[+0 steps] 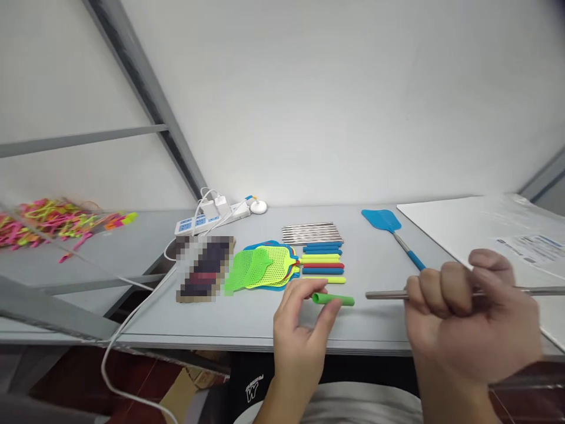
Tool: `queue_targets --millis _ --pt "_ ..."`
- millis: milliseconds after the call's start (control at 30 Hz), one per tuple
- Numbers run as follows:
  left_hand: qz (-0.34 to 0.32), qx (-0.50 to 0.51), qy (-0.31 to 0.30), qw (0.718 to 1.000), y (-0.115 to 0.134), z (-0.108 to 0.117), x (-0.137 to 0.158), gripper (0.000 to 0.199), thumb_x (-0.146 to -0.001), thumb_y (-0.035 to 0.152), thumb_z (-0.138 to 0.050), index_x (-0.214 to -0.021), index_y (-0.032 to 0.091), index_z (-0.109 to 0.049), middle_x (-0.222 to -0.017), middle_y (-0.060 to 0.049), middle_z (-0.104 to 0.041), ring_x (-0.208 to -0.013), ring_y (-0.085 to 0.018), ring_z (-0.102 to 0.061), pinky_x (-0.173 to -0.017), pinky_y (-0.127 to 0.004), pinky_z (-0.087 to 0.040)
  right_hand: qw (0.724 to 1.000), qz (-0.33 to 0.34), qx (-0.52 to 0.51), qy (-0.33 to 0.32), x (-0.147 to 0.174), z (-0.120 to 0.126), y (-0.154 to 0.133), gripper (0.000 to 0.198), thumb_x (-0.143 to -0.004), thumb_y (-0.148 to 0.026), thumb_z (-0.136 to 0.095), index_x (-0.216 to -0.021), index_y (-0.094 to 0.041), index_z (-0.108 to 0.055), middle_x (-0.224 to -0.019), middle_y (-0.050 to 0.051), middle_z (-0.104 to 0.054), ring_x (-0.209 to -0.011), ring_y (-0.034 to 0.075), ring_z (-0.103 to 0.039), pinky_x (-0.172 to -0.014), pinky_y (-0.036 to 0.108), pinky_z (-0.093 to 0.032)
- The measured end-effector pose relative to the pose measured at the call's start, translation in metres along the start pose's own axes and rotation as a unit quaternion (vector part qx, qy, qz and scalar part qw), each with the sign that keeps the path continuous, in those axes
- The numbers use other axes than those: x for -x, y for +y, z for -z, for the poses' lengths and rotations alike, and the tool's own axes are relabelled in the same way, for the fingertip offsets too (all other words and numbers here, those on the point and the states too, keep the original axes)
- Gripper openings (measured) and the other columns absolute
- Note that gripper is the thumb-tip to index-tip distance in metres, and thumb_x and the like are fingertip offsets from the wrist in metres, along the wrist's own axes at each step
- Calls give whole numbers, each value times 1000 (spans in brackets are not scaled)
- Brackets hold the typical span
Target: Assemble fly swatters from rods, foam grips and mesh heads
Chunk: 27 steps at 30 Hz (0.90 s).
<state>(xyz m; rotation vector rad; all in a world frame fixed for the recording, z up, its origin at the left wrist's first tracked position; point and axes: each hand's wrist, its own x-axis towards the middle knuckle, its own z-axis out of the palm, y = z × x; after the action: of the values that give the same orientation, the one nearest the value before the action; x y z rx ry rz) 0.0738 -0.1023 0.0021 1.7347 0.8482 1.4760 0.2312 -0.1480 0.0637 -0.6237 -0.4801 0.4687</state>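
Note:
Between thumb and fingers, my left hand (298,330) pinches a green handle sleeve (342,300), a hollow tube with its open end facing left. My right hand (468,312) is wrapped round a thin metal rod (384,295), which lies level and sticks out on both sides of the fist. The rod's left end points at the sleeve, with a gap between them. Just beyond are several blue, yellow and red handle sleeves (322,266) in a row. Behind them lies a bundle of metal rods (312,233). Perforated fly swatter heads (269,268) are stacked to the left.
A blue fly swatter (383,220) with rod and handle lies right of centre. White sheets (485,221) cover the right side. At left are a blurred-out item (205,270), a power strip (192,225) with cables, and a colourful pile (48,224) beyond a metal frame.

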Motion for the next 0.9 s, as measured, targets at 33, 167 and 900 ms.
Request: queue_targets --millis 33,167,900 --pt "-11 16 6 1000 1 -2 1 17 -89 18 -67 -103 27 -66 -96 0 -64 -94 -18 -60 -85 -31 -47 1000 -14 -14 9 2 -1 2 19 -84 -15 -42 -81 -26 -57 -45 -9 -15 -40 11 -5 -36 27 -12" --pt "-75 4 -48 996 -3 -7 5 25 -94 10 -56 -108 28 -65 -103 -2 -67 -99 -18 -61 -90 -33 -48 998 -38 -49 19 6 -8 -6 15 -90 -22 -43 -83 -26 -56 -47 -9 -13 -39 10 -5 -35 26 -14" --pt "-75 -58 -138 986 8 -4 0 16 -95 15 -57 -83 22 -65 -82 -2 -64 -80 -17 -53 -72 -30 -47 974 -116 51 -187 46 -25 32 17 -96 -29 -50 -87 -27 -65 -53 -8 -28 -47 11 -27 -47 24 -31"
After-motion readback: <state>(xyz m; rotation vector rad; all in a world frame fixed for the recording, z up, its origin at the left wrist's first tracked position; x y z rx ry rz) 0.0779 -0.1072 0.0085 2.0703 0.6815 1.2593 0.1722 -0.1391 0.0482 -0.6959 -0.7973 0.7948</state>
